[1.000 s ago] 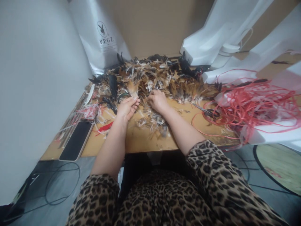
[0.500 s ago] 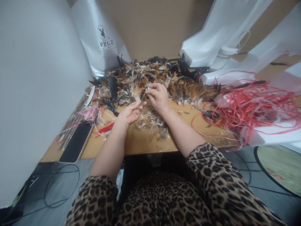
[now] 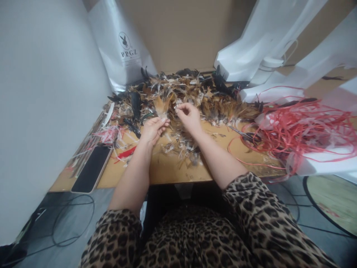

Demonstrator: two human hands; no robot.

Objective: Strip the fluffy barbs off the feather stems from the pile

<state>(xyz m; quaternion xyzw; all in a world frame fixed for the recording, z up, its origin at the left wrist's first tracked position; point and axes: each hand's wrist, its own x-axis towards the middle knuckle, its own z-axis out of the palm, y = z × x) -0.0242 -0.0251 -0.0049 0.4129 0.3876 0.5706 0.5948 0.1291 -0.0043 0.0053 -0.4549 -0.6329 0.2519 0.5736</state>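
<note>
My left hand (image 3: 154,130) pinches the pale base of a small bunch of orange-brown feathers (image 3: 162,106), whose tips fan upward. To its right, my right hand (image 3: 189,116) is closed in a pinch, thumb against forefinger, at the front of a feather pile (image 3: 182,83). Something small and whitish shows at those fingertips, too small to name. Brown, black and white feathers make up the pile behind both hands. Below and between the hands, loose feather scraps (image 3: 185,147) lie on the wooden table (image 3: 167,173).
A phone (image 3: 92,169) lies at the table's left edge, near pink and white strips (image 3: 108,134) and a red scrap (image 3: 126,152). Scissors (image 3: 245,134) rest beside a tangle of red ribbon (image 3: 309,126) on the right. White bags (image 3: 122,44) stand at the back.
The orange-brown feathers now stand fanned out in my left hand, whose fingers have curled in more. My right hand has shifted slightly right, widening the gap between the hands.
</note>
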